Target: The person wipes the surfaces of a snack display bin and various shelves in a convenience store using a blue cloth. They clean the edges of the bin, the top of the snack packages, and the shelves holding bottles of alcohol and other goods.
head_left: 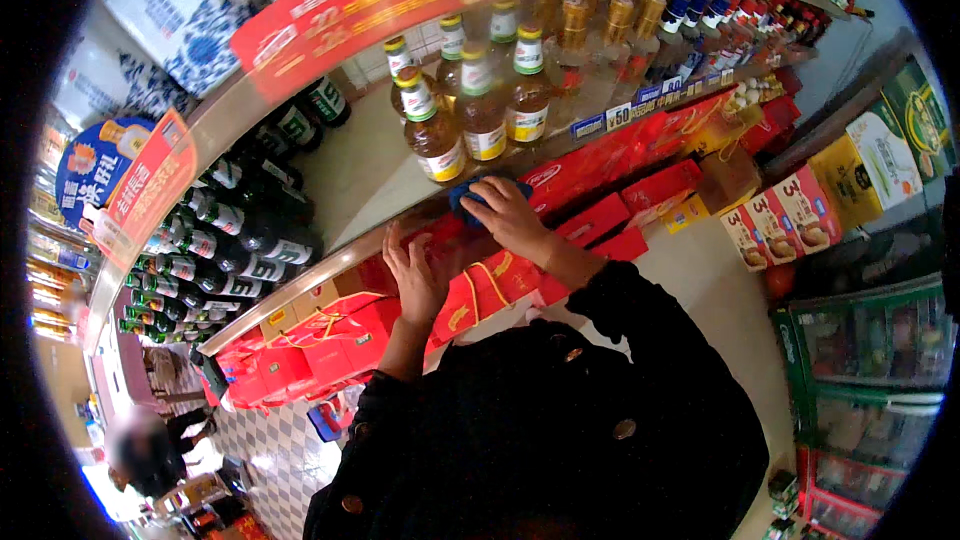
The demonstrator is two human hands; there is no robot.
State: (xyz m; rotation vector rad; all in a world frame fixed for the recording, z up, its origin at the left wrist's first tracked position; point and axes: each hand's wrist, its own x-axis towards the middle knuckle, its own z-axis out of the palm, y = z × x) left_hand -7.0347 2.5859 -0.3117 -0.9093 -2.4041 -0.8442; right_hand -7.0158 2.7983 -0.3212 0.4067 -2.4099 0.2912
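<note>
My feed bends at the rim. An upper shelf [205, 130] arcs from nine o'clock over to one. At two I make out a grey-blue wall [850, 55]; at three, plain pale floor [690, 280]. A glass-fronted cabinet [870, 360] with green framing fills four. Toward half past seven I get checkered grey-and-white tiles [260, 440], shining with glare, and at eight a white glow, its source unclear to me.

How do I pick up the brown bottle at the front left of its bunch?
Hold the front-left bottle by its slim neck, probably coming from the front left: it stands upright, bare shelf lies on its left, and a neighbouring bottle crowds its right.
</note>
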